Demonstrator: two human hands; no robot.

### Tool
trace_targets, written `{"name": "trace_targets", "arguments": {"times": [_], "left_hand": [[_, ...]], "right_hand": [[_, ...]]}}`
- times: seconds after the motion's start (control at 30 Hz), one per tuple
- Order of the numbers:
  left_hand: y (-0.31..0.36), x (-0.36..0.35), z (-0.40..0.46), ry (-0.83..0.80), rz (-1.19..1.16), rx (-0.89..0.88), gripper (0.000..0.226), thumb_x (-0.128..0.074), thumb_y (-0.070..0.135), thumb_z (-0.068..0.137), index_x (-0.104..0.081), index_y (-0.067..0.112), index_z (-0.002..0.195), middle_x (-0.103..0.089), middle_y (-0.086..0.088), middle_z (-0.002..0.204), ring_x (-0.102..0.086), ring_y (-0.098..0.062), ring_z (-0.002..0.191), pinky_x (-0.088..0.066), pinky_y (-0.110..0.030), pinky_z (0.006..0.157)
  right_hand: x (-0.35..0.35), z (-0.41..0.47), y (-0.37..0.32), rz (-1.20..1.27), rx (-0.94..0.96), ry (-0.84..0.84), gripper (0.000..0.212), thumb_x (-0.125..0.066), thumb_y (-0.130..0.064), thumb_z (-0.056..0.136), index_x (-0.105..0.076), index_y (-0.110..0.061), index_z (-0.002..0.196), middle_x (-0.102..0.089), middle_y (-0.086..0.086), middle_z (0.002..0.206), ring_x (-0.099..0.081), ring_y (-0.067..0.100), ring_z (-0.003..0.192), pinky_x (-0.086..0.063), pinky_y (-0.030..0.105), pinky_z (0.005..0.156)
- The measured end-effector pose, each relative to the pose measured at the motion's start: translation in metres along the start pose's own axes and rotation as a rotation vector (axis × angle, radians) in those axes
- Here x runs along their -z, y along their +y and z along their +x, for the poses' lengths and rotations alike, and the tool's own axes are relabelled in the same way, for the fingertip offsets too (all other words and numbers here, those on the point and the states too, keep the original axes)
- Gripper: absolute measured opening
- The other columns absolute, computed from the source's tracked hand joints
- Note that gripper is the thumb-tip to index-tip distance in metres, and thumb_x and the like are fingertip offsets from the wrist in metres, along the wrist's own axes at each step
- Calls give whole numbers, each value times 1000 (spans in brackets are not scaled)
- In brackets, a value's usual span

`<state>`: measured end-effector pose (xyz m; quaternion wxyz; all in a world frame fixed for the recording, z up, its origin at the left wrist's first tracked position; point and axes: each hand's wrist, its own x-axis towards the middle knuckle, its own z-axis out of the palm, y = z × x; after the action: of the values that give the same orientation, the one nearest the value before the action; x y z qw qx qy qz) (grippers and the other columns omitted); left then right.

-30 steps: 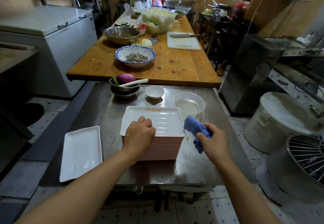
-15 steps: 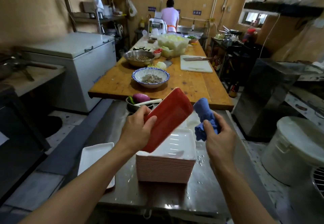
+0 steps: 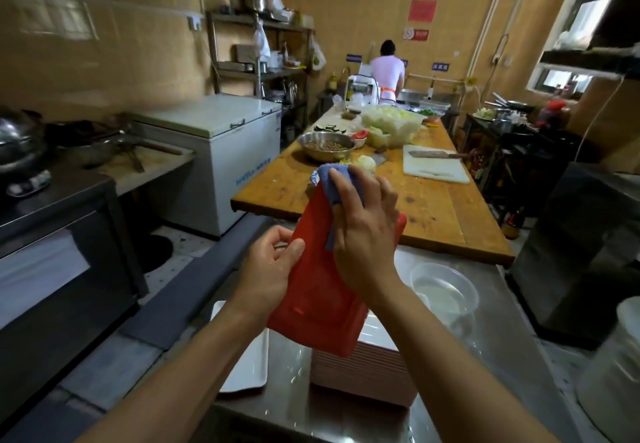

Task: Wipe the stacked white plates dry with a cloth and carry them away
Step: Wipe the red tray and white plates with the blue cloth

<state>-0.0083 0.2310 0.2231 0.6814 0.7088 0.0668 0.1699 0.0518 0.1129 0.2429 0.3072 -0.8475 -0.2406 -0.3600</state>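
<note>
Centre of frame: left hand (image 3: 268, 271) grips the left edge of one plate (image 3: 320, 290), thumb curled over the red underside, other fingers hidden behind it. Plate is lifted, tilted on end, red back facing the camera, held above the stack.

Right hand (image 3: 363, 231) presses a blue cloth (image 3: 330, 179) flat against the upper part of the plate's back. Fingers (image 3: 349, 183) are straight and slightly spread over the cloth, which bunches at the plate's top edge and shows again under the palm.

Stack of plates (image 3: 367, 363) sits lower centre on the steel counter (image 3: 298, 404), directly below the held plate; pinkish rims visible, white top plate partly hidden. A single white plate (image 3: 251, 363) lies flat on the counter just left of the stack, apart from it. Clear plastic bowl (image 3: 446, 290) with some liquid stands on the counter right of centre, near the stack but not touching.

Beyond the counter, wooden table (image 3: 433, 207) runs up the middle of the frame: metal bowl (image 3: 327, 144), white cutting board (image 3: 434, 165) with a cleaver on it, heap of chopped cabbage (image 3: 391, 124). White chest freezer (image 3: 221, 151) left of centre. Stove with wok (image 3: 90, 144) far left. A person (image 3: 388, 72) in a light shirt stands at the far end, back turned.
</note>
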Motion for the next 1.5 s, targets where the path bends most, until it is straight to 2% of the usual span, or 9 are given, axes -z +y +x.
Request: {"name": "trace_targets", "arguments": {"times": [0.17, 0.33, 0.5, 0.7, 0.87, 1.0, 1.17, 1.37, 1.5], "left_hand": [[0, 10, 0, 37, -87, 14, 8, -52, 15, 94, -57, 10, 89, -70, -9, 74, -67, -21, 65, -58, -31, 58], [-6, 12, 0, 40, -84, -23, 9, -51, 22, 95, -56, 15, 93, -72, 8, 69, -70, -12, 62, -53, -21, 48], [-6, -2, 3, 100, -220, 17, 7, -52, 18, 95, -56, 14, 92, -72, 3, 68, -69, -12, 61, -55, -25, 49], [-8, -10, 16, 184, -330, 34, 10, -51, 22, 96, -58, 16, 93, -72, 7, 69, -70, -11, 63, -53, -22, 47], [-25, -17, 19, 131, -327, 111, 12, -46, 29, 98, -55, 21, 99, -71, 1, 87, -71, -17, 76, -56, -34, 61], [-28, -9, 26, -76, -139, 153, 15, -46, 32, 96, -50, 27, 110, -66, -1, 107, -66, -17, 95, -53, -34, 74], [5, 18, 55, -91, 156, -160, 87, -78, 44, 67, -29, 28, 137, -49, 10, 122, -52, -2, 101, -45, -26, 79], [32, 32, 76, -592, 281, -23, 54, -88, 27, 56, -63, 29, 104, -73, 4, 95, -71, -15, 87, -57, -24, 66], [23, 33, 68, -488, 194, -21, 70, -85, 31, 46, -62, 22, 111, -72, -2, 100, -69, -21, 91, -56, -36, 78]], "right_hand": [[-9, 3, 3, -38, 37, -68, 53, -29, -32, 93, -42, -10, 139, -44, 13, 142, -36, 29, 135, -15, 40, 116], [-3, -7, 22, 122, -220, -14, 53, -32, -29, 93, -38, -2, 139, -44, 14, 139, -39, 28, 129, -26, 40, 111], [-8, -17, 15, 277, -408, 11, 56, -38, -24, 100, -16, -6, 149, -29, 13, 145, -34, 17, 127, -21, 13, 97], [-9, -66, 2, 385, -540, -60, 64, -46, -31, 96, -11, -20, 150, -36, 5, 137, -42, 13, 118, -39, 29, 96], [5, -56, 21, 676, -716, -113, 59, -61, -18, 89, -34, -21, 141, -55, 2, 129, -59, 13, 109, -52, 26, 90], [19, -44, 36, 690, -646, -119, 47, -65, -5, 85, -48, -17, 126, -63, 5, 111, -65, 15, 93, -56, 29, 82], [42, -34, 57, 640, -403, -324, 56, -67, 1, 81, -49, -20, 129, -63, 0, 110, -61, 14, 99, -51, 31, 87], [53, -23, 65, 525, -187, -473, 66, -70, 6, 74, -49, -31, 125, -62, -14, 111, -56, -6, 99, -42, 14, 86], [54, -15, 64, 385, -128, -502, 80, -70, -9, 82, -26, -30, 145, -43, -16, 134, -46, 4, 120, -38, 27, 101]]}}
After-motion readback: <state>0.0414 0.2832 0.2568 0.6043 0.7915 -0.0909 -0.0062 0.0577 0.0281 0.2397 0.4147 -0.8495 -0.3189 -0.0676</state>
